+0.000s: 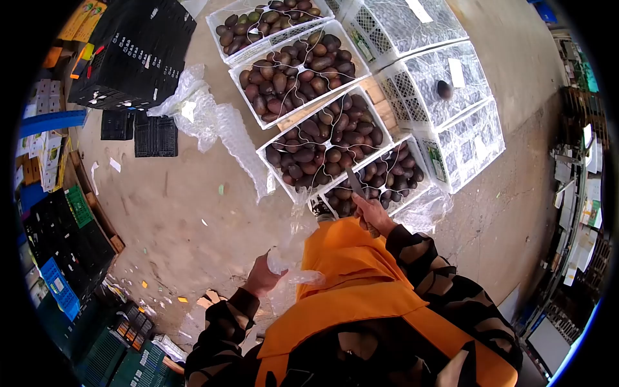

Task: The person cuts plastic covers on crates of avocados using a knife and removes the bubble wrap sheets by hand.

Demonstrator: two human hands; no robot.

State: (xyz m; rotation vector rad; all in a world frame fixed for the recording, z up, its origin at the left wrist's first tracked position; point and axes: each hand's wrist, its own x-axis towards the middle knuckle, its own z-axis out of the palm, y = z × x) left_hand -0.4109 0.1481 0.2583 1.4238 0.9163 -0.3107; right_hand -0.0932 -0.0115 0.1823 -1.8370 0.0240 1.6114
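Observation:
My right hand (374,215) is closed round the handle of a knife (355,183), whose blade points up over the nearest crates of dark avocados. My left hand (263,276), low and to the left, is closed on clear plastic wrap (303,277) that trails beside the orange apron (351,251). White crates (265,161) full of avocados (329,138) stand in front of me, with white strings lying over the fruit. Part of the nearest crate is hidden behind my right hand and the knife.
Wrapped white crates (445,84) stand at the right, a single avocado (445,90) on top. Crumpled bubble wrap (222,122) lies on the floor left of the crates. Black crates (132,55) are stacked at upper left; shelving (580,193) lines the far right.

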